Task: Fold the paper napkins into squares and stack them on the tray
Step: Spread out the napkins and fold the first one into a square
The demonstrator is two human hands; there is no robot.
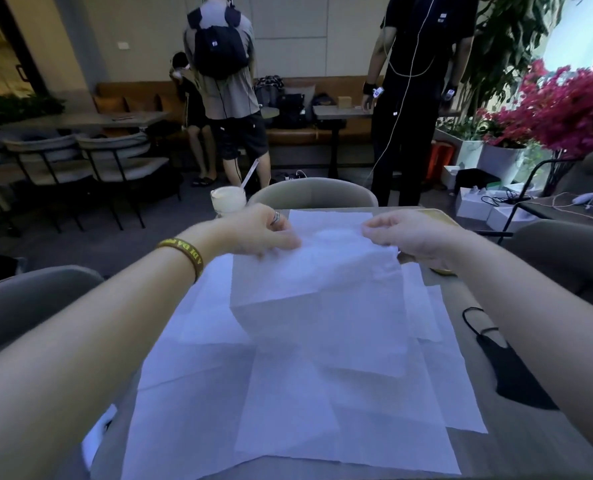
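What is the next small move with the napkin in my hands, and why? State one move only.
Probably bring the pinched edge toward you and lay it onto the near edge, halving the sheet. The left hand and right hand each pinch a far corner of the top napkin, which is raised and still unfolded above the other spread napkins. The tray sits behind the right hand.

Grey table bears spread napkins, black mask, yellow tray.
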